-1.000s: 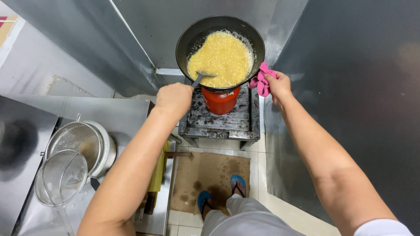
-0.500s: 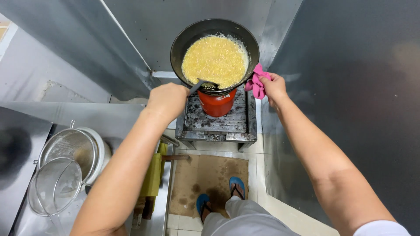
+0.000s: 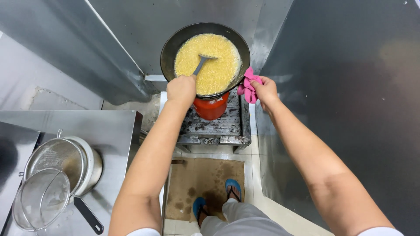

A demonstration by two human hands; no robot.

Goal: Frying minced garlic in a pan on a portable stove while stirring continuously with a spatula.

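A black wok full of yellow, grainy food sits on a red burner atop a grimy metal stand. My left hand is closed around the handle of a metal ladle, whose bowl rests in the food near the middle of the wok. My right hand grips the wok's right rim through a pink cloth.
Steel wall panels close in the stove on the right and behind. A steel counter at left holds a white-rimmed pot with mesh strainers. A brown mat lies under my blue sandals.
The ladle has moved from the wok's near left edge toward its middle. My left hand has shifted forward with it. My right hand stays on the rim with the cloth.
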